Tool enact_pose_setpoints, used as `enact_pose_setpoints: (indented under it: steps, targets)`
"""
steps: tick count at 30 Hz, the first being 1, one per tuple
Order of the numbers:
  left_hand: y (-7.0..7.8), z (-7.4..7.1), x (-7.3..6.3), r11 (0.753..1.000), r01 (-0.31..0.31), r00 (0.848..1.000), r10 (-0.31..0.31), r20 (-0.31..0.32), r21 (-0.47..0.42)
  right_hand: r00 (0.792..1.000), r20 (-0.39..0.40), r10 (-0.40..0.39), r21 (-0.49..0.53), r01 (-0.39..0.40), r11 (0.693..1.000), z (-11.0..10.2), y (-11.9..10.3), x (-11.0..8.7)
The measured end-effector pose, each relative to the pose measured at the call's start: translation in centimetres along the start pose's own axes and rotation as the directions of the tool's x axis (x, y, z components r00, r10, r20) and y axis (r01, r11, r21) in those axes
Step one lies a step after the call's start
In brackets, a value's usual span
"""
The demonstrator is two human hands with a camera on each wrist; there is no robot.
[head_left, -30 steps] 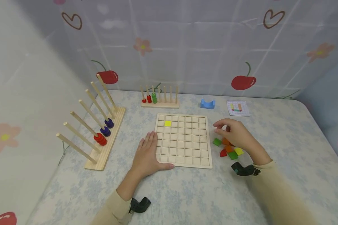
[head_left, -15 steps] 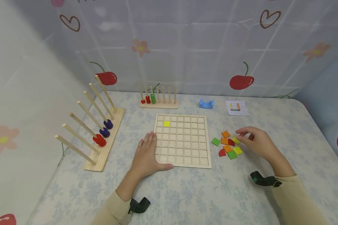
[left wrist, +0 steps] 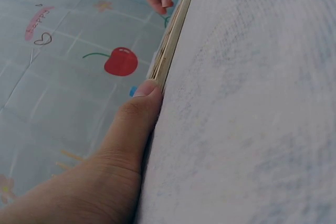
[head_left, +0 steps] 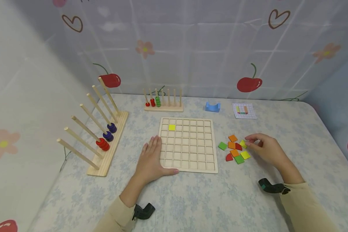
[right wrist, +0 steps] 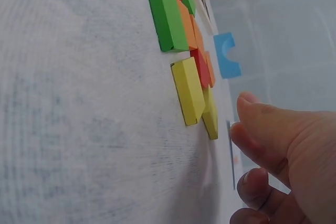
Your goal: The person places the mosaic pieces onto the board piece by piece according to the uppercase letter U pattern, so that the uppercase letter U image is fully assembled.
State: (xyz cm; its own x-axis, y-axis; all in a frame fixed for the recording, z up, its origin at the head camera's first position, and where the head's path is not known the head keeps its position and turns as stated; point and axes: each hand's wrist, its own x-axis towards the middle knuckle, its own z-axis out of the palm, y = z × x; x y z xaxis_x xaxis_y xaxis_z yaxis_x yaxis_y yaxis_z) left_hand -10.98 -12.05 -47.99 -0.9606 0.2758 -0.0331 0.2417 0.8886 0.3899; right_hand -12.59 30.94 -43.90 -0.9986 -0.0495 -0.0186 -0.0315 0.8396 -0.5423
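Observation:
A wooden grid board (head_left: pixel 188 143) lies flat on the table, with one yellow square tile (head_left: pixel 172 127) in a cell near its upper left. My left hand (head_left: pixel 150 161) rests flat along the board's left edge, its thumb lying along the front edge. Right of the board is a loose group of tiles: green squares (head_left: pixel 239 159), orange squares (head_left: pixel 231 145), red quarter-rounds (head_left: pixel 229 157) and yellow ones (head_left: pixel 245 155). My right hand (head_left: pixel 265 146) hovers just right of the far yellow tile (right wrist: pixel 209 114). The right wrist view shows its thumb and fingers loosely bent, holding nothing.
A tall peg stand (head_left: pixel 116 141) with red and blue rings stands left of the board. Behind are a smaller peg stand (head_left: pixel 165 109) with red and green rings, a blue curved block (head_left: pixel 213 107) and a pattern card (head_left: pixel 250 115). A printed curtain hangs behind the table.
My right hand has moved from above the tiles to their right side, uncovering several of them. Over the last half second it has barely shifted. The left hand stays at the board.

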Motion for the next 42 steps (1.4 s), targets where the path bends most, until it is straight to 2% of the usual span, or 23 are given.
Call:
enact_pose_setpoints:
  steps: [9, 16, 26, 34, 42]
  targets:
    - [0.09, -0.04, 0.02, 1.000, 0.010, 1.000, -0.010, 0.014, 0.008, 0.998, 0.029, 0.060, 0.004, -0.060, 0.998, 0.50, 0.18, 0.17]
    - [0.08, -0.03, 0.05, 1.000, 0.019, 0.999, -0.019, 0.028, 0.012, 0.997, 0.044, 0.060, -0.005, -0.060, 0.998, 0.73, 0.35, 0.41]
    - [0.05, 0.13, -0.01, 1.000, 0.004, 1.000, -0.003, -0.017, 0.010, 0.997, 0.056, 0.056, -0.018, -0.055, 0.998, 0.78, 0.57, 0.56]
    - [-0.05, 0.14, -0.03, 1.000, -0.002, 1.000, 0.002, -0.016, 0.012, 0.995, 0.059, 0.075, 0.013, -0.076, 0.997, 0.56, 0.83, 0.48]
    - [0.05, 0.09, -0.01, 1.000, 0.008, 1.000, -0.008, -0.008, 0.006, 0.997, 0.048, 0.058, 0.063, -0.061, 0.996, -0.01, 0.59, 0.96]
